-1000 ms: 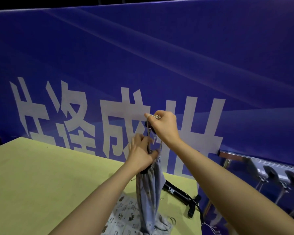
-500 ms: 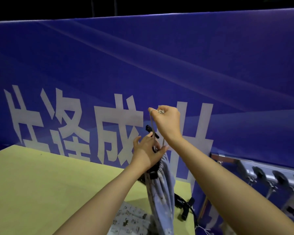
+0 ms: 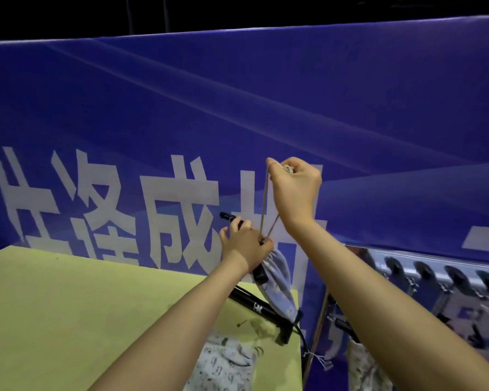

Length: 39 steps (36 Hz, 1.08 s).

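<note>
A small pale blue drawstring pouch (image 3: 278, 286) hangs in the air above the far right corner of the yellow-green table (image 3: 68, 306). My left hand (image 3: 244, 246) grips its gathered neck, and a black rod-like object (image 3: 229, 217) sticks out above that hand. My right hand (image 3: 295, 190) is raised higher and pinches the end of the light drawstring (image 3: 264, 210), which runs taut down to the pouch's neck.
A black pump-like tool (image 3: 254, 306) lies on the table under the pouch. A patterned white cloth (image 3: 226, 365) lies at the near edge. A blue banner with white characters (image 3: 181, 210) backs the table. A metal rack (image 3: 441, 280) stands at right.
My right hand has risen and drawn the string out longer. The pouch's neck has gathered tighter under my left hand, and the pouch has been lifted off the table.
</note>
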Each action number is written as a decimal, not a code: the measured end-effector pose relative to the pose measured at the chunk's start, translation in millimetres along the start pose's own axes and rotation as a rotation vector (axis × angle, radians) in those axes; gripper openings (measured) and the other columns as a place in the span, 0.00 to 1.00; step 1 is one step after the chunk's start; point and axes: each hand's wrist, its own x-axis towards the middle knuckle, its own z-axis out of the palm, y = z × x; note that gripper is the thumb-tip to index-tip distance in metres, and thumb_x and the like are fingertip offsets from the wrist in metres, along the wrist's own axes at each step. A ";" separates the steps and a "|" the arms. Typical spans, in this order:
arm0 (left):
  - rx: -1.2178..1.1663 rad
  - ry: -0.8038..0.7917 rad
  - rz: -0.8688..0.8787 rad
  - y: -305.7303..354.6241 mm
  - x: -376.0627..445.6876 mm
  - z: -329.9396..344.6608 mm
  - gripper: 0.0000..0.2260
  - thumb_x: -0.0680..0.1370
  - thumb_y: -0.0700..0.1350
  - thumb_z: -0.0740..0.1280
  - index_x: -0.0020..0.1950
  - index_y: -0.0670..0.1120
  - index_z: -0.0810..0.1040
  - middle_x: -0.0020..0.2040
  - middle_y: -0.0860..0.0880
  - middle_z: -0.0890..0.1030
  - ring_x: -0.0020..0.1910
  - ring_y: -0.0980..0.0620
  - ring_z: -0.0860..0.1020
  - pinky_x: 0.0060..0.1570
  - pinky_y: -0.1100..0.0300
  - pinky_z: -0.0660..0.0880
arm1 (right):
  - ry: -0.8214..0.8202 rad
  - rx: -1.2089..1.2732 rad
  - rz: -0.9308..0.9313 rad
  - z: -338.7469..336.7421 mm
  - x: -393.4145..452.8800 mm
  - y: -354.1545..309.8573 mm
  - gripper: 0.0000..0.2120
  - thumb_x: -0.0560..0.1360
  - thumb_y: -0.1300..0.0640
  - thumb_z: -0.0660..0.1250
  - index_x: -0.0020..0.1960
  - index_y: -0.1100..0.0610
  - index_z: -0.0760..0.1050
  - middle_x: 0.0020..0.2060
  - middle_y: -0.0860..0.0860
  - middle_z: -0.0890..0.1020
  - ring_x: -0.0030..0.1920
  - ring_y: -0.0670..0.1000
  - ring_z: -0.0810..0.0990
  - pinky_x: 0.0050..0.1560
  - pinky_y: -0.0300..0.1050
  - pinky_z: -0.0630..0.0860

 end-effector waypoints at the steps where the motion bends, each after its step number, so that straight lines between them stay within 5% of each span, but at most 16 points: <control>1: 0.010 0.008 0.006 3.9 -2.1 0.4 0.19 0.80 0.56 0.56 0.54 0.44 0.79 0.65 0.48 0.70 0.74 0.47 0.56 0.71 0.44 0.54 | 0.004 0.000 -0.014 -4.6 -0.3 -2.5 0.18 0.74 0.62 0.68 0.31 0.72 0.70 0.22 0.54 0.68 0.26 0.49 0.64 0.30 0.42 0.65; 9: 0.022 0.070 0.050 47.1 -20.0 13.5 0.23 0.78 0.63 0.54 0.36 0.49 0.76 0.54 0.49 0.79 0.73 0.48 0.58 0.68 0.46 0.53 | -0.015 -0.066 -0.021 -55.2 0.9 -1.2 0.20 0.74 0.61 0.69 0.26 0.63 0.68 0.20 0.50 0.66 0.23 0.45 0.62 0.27 0.35 0.62; 11: 0.045 0.030 0.067 58.9 -27.8 20.1 0.23 0.79 0.63 0.52 0.35 0.49 0.75 0.53 0.50 0.78 0.74 0.49 0.56 0.69 0.46 0.52 | -0.013 -0.096 0.024 -67.9 -2.9 1.4 0.21 0.74 0.60 0.69 0.25 0.59 0.66 0.19 0.47 0.66 0.22 0.45 0.62 0.27 0.38 0.64; 14: 0.040 -0.018 0.058 75.3 -38.8 29.3 0.27 0.79 0.64 0.52 0.32 0.48 0.75 0.49 0.49 0.79 0.72 0.49 0.59 0.69 0.47 0.52 | -0.016 -0.120 0.089 -86.9 -9.4 5.8 0.20 0.73 0.58 0.70 0.27 0.65 0.69 0.17 0.45 0.66 0.23 0.45 0.62 0.30 0.45 0.69; 21: 0.006 -0.105 0.143 106.9 -68.6 46.0 0.33 0.74 0.71 0.51 0.33 0.46 0.80 0.42 0.49 0.80 0.68 0.50 0.62 0.62 0.49 0.55 | 0.010 -0.220 0.117 -140.7 -28.2 3.6 0.21 0.74 0.53 0.70 0.33 0.71 0.72 0.25 0.63 0.71 0.27 0.50 0.65 0.30 0.49 0.67; 26: -0.270 -0.093 0.172 118.6 -90.8 66.8 0.26 0.75 0.68 0.56 0.31 0.48 0.75 0.47 0.49 0.79 0.68 0.50 0.60 0.58 0.53 0.55 | 0.059 -0.293 0.168 -176.2 -43.0 0.9 0.19 0.73 0.53 0.70 0.32 0.67 0.74 0.22 0.51 0.70 0.26 0.48 0.65 0.31 0.45 0.65; 30: -0.362 -0.110 0.168 131.4 -114.7 69.9 0.21 0.80 0.58 0.58 0.38 0.45 0.80 0.47 0.50 0.72 0.63 0.47 0.61 0.58 0.54 0.56 | 0.071 -0.357 0.205 -201.8 -63.6 1.8 0.19 0.73 0.53 0.70 0.29 0.61 0.72 0.19 0.46 0.68 0.23 0.44 0.65 0.29 0.40 0.64; 34: -0.353 -0.159 0.168 148.2 -132.9 75.8 0.17 0.80 0.54 0.60 0.43 0.44 0.81 0.48 0.49 0.70 0.60 0.46 0.61 0.61 0.53 0.59 | 0.068 -0.409 0.237 -226.2 -81.0 6.6 0.20 0.74 0.53 0.70 0.31 0.64 0.71 0.20 0.48 0.69 0.25 0.47 0.65 0.30 0.44 0.64; 39: -0.306 -0.119 0.213 167.1 -143.3 93.2 0.12 0.80 0.52 0.60 0.46 0.48 0.80 0.48 0.47 0.79 0.59 0.46 0.66 0.50 0.54 0.56 | 0.058 -0.520 0.269 -261.3 -95.2 20.5 0.22 0.73 0.51 0.69 0.32 0.67 0.70 0.23 0.57 0.68 0.27 0.51 0.65 0.31 0.51 0.66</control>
